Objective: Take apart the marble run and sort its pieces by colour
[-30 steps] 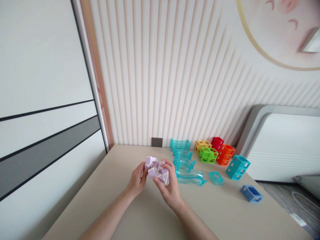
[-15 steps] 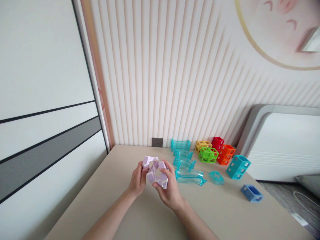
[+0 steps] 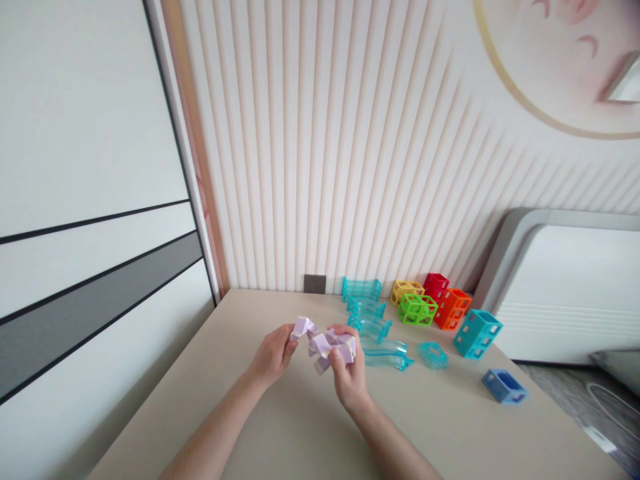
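Note:
Both of my hands hold a lilac-and-white twisting block puzzle [image 3: 324, 341] a little above the beige table [image 3: 280, 433]. My left hand [image 3: 270, 357] pinches its left end between thumb and fingers. My right hand [image 3: 350, 377] is closed round its right end, fingers curled over the top. The puzzle is stretched into a bent chain between the two hands.
Clear turquoise track pieces [image 3: 373, 330] lie just right of my hands. Behind them stand yellow, green [image 3: 417, 310], red and orange [image 3: 453, 309] frame cubes, a teal frame block [image 3: 477, 333], a turquoise ring [image 3: 433, 355] and a blue frame block [image 3: 504, 387]. A wall socket [image 3: 315, 284] sits at the table's back edge.
The puzzle was bunched in a compact lump between my hands; now my hands have moved apart and it is twisted out into a longer chain. My right hand has turned over its end.

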`<act>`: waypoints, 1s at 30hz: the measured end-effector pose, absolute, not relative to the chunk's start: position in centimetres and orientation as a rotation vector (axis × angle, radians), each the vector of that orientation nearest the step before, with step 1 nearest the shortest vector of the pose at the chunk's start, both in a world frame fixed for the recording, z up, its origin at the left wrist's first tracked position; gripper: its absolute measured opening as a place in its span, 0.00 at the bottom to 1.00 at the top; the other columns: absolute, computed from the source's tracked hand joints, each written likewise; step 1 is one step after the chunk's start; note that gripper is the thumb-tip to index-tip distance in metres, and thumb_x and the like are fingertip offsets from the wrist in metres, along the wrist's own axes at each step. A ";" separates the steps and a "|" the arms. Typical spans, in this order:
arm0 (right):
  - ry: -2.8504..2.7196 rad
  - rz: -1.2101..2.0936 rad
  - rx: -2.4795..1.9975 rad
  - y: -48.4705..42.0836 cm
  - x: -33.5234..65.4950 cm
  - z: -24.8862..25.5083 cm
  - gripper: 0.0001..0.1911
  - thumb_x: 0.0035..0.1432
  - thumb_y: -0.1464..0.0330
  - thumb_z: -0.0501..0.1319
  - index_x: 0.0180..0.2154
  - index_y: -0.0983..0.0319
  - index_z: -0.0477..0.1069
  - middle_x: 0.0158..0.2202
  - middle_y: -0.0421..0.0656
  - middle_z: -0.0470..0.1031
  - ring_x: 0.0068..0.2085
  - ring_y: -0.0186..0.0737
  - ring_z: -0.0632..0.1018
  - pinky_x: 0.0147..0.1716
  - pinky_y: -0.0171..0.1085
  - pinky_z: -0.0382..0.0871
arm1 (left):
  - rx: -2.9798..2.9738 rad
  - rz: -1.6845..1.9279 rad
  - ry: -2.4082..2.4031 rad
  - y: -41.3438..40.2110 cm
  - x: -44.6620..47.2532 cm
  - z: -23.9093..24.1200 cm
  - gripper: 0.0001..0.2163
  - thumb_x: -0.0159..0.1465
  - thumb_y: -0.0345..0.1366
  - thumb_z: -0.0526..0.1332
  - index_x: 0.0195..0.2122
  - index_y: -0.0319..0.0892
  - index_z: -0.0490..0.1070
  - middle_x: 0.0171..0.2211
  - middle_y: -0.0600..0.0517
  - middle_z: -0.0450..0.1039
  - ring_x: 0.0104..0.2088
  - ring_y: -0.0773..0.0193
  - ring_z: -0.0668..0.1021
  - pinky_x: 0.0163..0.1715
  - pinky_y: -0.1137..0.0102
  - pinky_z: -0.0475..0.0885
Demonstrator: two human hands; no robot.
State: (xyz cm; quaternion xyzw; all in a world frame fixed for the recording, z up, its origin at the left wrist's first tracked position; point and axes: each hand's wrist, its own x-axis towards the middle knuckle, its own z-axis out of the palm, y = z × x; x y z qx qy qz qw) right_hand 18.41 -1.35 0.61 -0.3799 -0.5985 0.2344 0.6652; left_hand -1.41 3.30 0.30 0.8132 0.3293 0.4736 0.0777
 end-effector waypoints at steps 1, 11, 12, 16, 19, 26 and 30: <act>-1.333 0.543 -0.874 -1.4 18.4 0.7 0.18 0.63 0.52 0.59 0.44 0.59 0.68 0.41 0.46 0.74 0.41 0.46 0.76 0.42 0.43 0.71 | 2.464 1.433 0.988 3.4 -1.6 0.4 0.22 0.74 0.51 0.43 0.44 0.44 0.71 0.31 0.48 0.78 0.31 0.59 0.81 0.34 0.69 0.75; -1.052 0.752 -1.000 -1.0 18.2 1.7 0.26 0.59 0.42 0.57 0.31 0.59 0.66 0.23 0.35 0.63 0.24 0.34 0.64 0.24 0.34 0.61 | 2.788 1.288 1.062 4.7 -3.8 0.6 0.21 0.74 0.50 0.45 0.43 0.44 0.73 0.30 0.49 0.75 0.30 0.61 0.77 0.32 0.69 0.72; -1.033 0.801 -1.011 -0.9 18.2 1.8 0.27 0.58 0.40 0.57 0.30 0.59 0.66 0.21 0.34 0.61 0.22 0.33 0.62 0.22 0.33 0.59 | 2.819 1.272 1.060 4.8 -4.1 0.7 0.21 0.74 0.50 0.45 0.44 0.44 0.73 0.31 0.49 0.75 0.31 0.61 0.78 0.33 0.68 0.72; -1.018 0.968 -1.072 -0.9 18.2 2.1 0.32 0.54 0.36 0.56 0.26 0.59 0.63 0.17 0.33 0.60 0.19 0.31 0.60 0.19 0.32 0.55 | 2.883 1.264 1.049 5.3 -5.3 1.0 0.18 0.75 0.47 0.47 0.45 0.44 0.73 0.34 0.48 0.77 0.34 0.60 0.78 0.36 0.67 0.72; -1.023 1.118 -1.117 -0.9 17.9 2.0 0.34 0.53 0.35 0.56 0.22 0.60 0.62 0.14 0.35 0.62 0.16 0.31 0.62 0.17 0.32 0.55 | 2.866 1.337 1.083 5.6 -6.1 1.0 0.15 0.75 0.44 0.49 0.45 0.43 0.73 0.35 0.47 0.78 0.35 0.59 0.79 0.38 0.65 0.72; -0.950 1.327 -1.024 -1.3 17.4 1.6 0.36 0.50 0.34 0.58 0.18 0.60 0.63 0.11 0.38 0.65 0.13 0.31 0.65 0.15 0.31 0.57 | 2.778 1.433 1.103 5.2 -5.8 1.0 0.13 0.75 0.38 0.49 0.50 0.42 0.70 0.41 0.45 0.80 0.42 0.58 0.81 0.45 0.64 0.74; -0.946 1.441 -0.876 -1.6 17.4 2.2 0.34 0.49 0.37 0.64 0.18 0.60 0.64 0.10 0.38 0.65 0.11 0.30 0.62 0.13 0.31 0.53 | 2.737 1.235 1.111 4.5 -4.7 0.7 0.15 0.73 0.43 0.53 0.54 0.41 0.69 0.36 0.48 0.78 0.35 0.60 0.80 0.38 0.68 0.75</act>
